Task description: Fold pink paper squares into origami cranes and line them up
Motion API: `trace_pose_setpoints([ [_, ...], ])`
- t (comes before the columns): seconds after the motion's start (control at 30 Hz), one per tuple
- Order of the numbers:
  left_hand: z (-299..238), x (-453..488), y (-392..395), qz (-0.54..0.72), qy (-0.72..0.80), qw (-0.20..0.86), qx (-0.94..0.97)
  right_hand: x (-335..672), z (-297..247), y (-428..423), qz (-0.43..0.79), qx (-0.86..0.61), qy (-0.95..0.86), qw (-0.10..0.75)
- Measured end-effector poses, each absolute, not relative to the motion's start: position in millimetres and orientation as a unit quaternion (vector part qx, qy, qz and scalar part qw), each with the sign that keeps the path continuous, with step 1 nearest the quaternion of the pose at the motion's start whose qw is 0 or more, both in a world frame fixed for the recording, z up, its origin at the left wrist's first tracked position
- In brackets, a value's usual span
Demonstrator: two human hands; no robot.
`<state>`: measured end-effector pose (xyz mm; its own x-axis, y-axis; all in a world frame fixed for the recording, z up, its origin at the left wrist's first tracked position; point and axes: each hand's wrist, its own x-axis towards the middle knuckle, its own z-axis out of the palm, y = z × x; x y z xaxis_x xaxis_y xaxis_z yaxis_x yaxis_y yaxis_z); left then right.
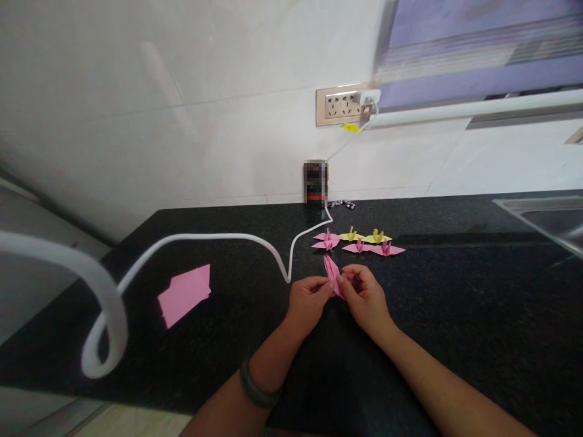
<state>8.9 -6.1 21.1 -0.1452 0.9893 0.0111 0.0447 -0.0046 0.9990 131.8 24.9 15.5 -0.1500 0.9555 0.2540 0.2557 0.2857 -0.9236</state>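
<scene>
A narrow, partly folded piece of pink origami paper (332, 269) is pinched between my two hands above the black countertop. My left hand (310, 303) grips its lower left side with thumb and fingers. From the right, my right hand (368, 300) holds the same paper, its thumb pressed on the lower part and its fingers curled behind. Just beyond my hands stand several finished paper cranes: pink ones (386, 249) in front and at the left, yellow ones (377, 236) at the back. My fingers hide part of the folded paper's lower end.
Pink paper sheets (186, 294) lie in a stack at the left. A thick white cable (214, 237) loops across the black countertop (255, 364). A pixelated dark object (316, 181) leans near the wall, below a socket panel (337, 106). At the far right is a sink (514, 212).
</scene>
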Motion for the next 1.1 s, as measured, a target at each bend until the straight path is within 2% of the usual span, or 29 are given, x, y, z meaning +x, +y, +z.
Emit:
trace_pose_setpoints([
  [0.37,17.3,8.8,-3.9,0.519,0.546,0.432,0.496,132.8,13.3,28.7,0.409,-0.455,-0.640,0.465],
  [0.87,18.7,6.0,-3.8,0.493,0.578,0.366,0.537,132.6,17.0,31.0,0.540,-0.437,-0.571,0.438],
  [0.97,18.3,6.9,-3.6,0.485,0.586,0.362,0.539,132.8,19.0,29.7,0.496,-0.440,-0.609,0.436],
  [1.1,18.9,8.2,-4.0,0.480,0.589,0.352,0.546,132.5,21.8,25.4,0.358,-0.450,-0.692,0.437],
])
